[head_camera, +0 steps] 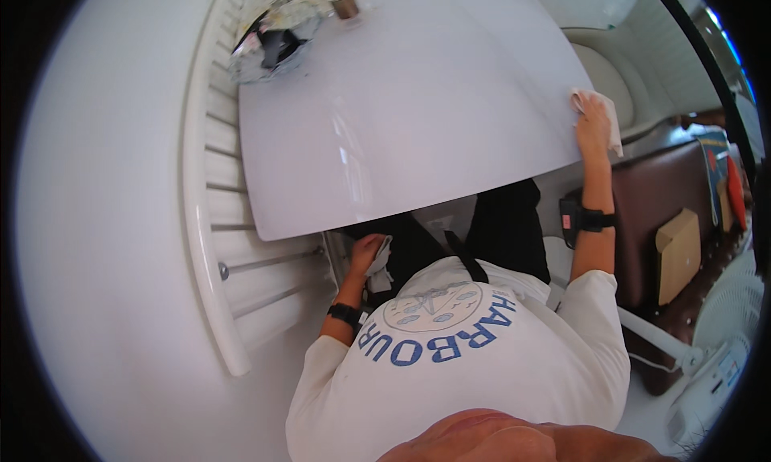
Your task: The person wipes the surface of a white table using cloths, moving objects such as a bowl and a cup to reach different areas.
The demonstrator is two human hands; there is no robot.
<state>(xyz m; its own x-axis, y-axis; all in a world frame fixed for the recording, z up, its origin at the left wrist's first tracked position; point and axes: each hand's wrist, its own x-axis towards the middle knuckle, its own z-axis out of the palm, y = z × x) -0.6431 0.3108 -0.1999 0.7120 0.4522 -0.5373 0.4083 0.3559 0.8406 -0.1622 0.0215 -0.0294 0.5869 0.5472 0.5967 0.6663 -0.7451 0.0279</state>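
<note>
At the right edge of the white glossy tabletop (433, 101), my right hand (593, 125) presses on a pale cloth (612, 122), part of which hangs over the edge. My left hand (366, 252) is below the near edge of the table, by my left thigh. It grips a whitish cloth or tissue (379, 260) that droops from the fingers. Each forearm wears a black strap; the right one carries a small black device (568, 222).
A clear glass dish (259, 70) with black items stands at the table's far left, near a cup (343, 3) of dark liquid. White slatted railing (196, 179) runs along the left. On the right are a brown leather seat (638, 221), a cardboard piece (679, 254) and a white fan (726, 311).
</note>
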